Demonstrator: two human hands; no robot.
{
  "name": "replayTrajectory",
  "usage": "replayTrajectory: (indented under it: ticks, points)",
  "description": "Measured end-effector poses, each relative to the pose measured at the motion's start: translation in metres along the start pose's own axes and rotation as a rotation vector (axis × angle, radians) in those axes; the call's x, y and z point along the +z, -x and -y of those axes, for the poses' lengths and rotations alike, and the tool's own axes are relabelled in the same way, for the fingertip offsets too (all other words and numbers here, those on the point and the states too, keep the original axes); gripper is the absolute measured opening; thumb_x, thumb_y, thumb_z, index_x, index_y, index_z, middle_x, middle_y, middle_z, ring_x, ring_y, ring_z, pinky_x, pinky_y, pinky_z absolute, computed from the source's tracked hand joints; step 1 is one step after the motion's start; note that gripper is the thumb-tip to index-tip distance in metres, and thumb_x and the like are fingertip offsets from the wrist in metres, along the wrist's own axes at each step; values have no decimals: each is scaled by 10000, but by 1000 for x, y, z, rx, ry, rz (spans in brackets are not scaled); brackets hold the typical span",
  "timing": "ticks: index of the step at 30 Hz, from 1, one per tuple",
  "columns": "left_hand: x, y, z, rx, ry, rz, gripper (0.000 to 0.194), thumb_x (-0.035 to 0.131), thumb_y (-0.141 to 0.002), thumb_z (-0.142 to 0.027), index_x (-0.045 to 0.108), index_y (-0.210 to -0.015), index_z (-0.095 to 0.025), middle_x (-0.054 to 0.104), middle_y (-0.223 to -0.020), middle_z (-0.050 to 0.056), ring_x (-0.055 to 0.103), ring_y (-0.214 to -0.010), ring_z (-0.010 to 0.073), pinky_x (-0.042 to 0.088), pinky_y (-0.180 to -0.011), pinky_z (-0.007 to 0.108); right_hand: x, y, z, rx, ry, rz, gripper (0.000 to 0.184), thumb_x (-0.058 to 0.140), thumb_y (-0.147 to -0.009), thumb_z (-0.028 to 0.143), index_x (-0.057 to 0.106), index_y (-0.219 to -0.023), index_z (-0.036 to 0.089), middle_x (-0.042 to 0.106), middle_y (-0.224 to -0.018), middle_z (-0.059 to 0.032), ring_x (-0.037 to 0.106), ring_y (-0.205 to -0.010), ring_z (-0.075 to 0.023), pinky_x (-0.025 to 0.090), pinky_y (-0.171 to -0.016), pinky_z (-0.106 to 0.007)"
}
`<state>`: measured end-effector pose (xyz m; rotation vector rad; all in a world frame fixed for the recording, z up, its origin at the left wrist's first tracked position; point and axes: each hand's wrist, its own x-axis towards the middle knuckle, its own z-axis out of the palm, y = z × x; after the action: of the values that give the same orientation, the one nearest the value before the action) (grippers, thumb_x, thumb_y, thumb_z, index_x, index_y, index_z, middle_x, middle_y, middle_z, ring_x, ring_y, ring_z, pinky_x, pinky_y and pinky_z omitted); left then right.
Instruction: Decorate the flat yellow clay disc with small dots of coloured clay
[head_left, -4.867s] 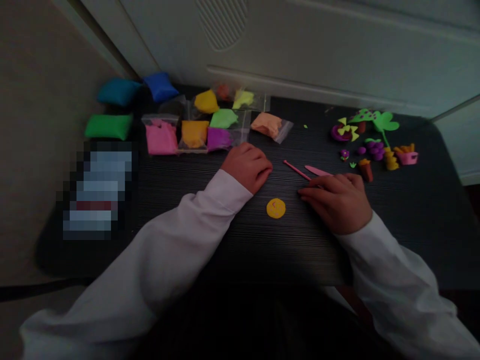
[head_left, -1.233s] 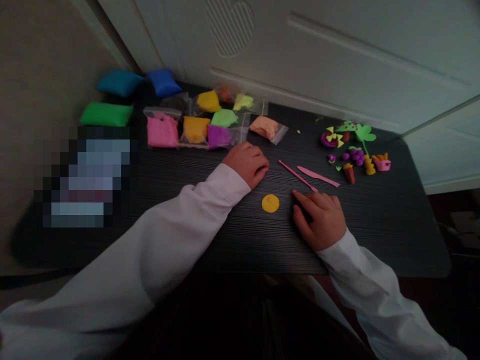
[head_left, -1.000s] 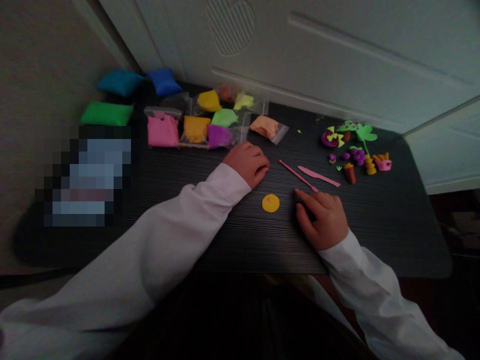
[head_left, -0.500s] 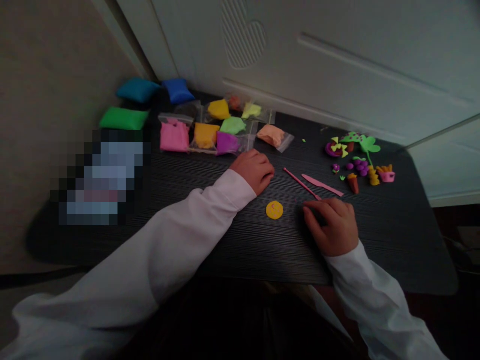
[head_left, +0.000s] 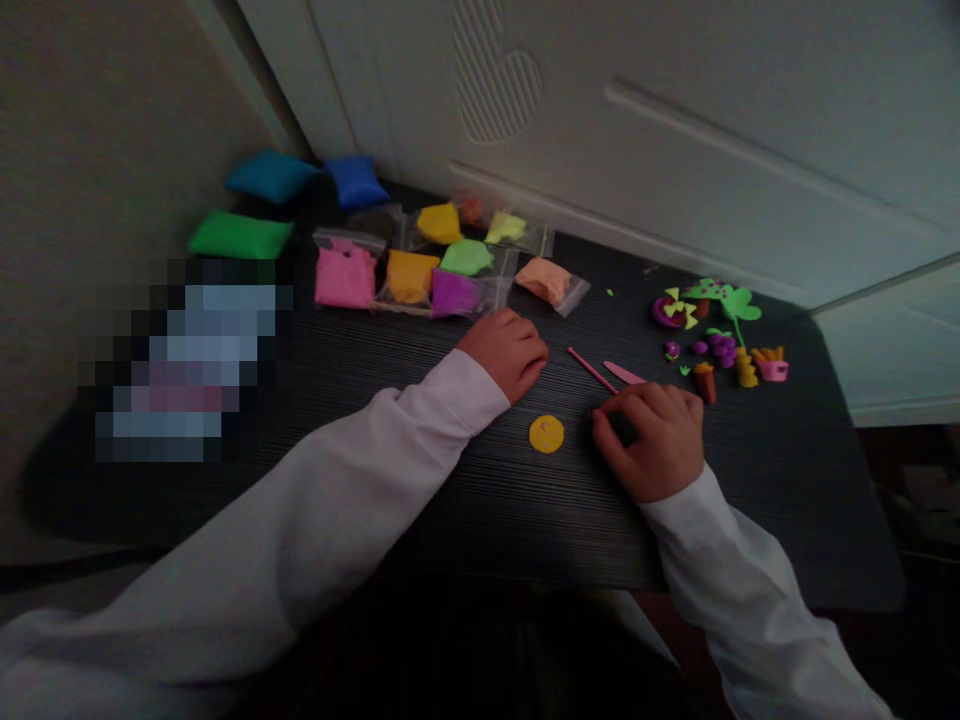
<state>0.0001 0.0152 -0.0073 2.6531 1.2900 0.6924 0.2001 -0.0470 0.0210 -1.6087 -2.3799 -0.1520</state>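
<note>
A flat yellow clay disc (head_left: 546,434) with small pinkish marks lies on the dark table between my hands. My left hand (head_left: 506,353) rests beyond it to the left, loosely closed, with no object showing in its fingers. Just right of the disc, my right hand (head_left: 654,440) is palm down, thumb apart from the bent fingers, holding nothing that I can see. It covers the near ends of a thin pink stick tool (head_left: 591,369) and a pink plastic knife (head_left: 621,372); whether it touches them I cannot tell.
Bags of coloured clay, such as a pink one (head_left: 345,277) and a peach one (head_left: 545,281), lie along the back. Small clay models, including a purple grape bunch (head_left: 723,348), stand at the right. A blurred-out rectangle covers the left. A white panel (head_left: 675,170) borders the table's far edge.
My right hand has shifted slightly left and up, now covering more of the pink knife and stick. My left hand has barely moved. The camera view has shifted a little.
</note>
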Motion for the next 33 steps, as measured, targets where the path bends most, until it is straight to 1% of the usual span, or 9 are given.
replayTrajectory:
  ticks: [6,17,22,27,31,33]
  points:
    - [-1,0,0,-14,-5,4,233,400,-779,-280,605,-784,-170,582,-820,41,479,-811,158,370,-738,304,1,1,1,24,-19,56,176,510,-710,370,589,-724,214,579,-805,-23,466,-794,-185,240,-770,-359]
    - [-1,0,0,-2,3,17,240,387,-788,-281,598,-800,-167,571,-822,46,478,-805,156,369,-735,305,6,0,-5,-40,-60,49,146,513,-720,334,612,-745,231,584,-801,-13,489,-773,-168,251,-758,-355]
    - [0,0,1,8,4,18,237,389,-787,-280,596,-792,-165,569,-821,46,477,-800,152,368,-738,304,1,0,-5,-5,-123,47,137,523,-713,327,610,-734,224,581,-788,-9,502,-780,-161,283,-747,-339]
    - [0,-1,0,-8,3,23,231,397,-782,-284,598,-788,-170,568,-821,43,472,-797,152,370,-734,302,-2,0,-9,45,-184,7,133,526,-711,317,603,-736,211,581,-779,-9,517,-768,-150,318,-733,-323]
    - [0,-1,0,-8,-3,34,235,395,-782,-285,599,-789,-169,567,-821,47,470,-789,154,368,-725,303,-2,0,-12,16,-205,31,140,523,-713,314,609,-748,210,583,-781,-11,525,-765,-149,325,-725,-325]
    - [0,-1,0,-6,-5,31,239,393,-783,-287,600,-789,-168,568,-820,47,471,-790,154,368,-728,303,-1,0,-12,-3,-175,37,144,524,-714,313,616,-771,219,584,-795,-11,522,-774,-151,314,-733,-331]
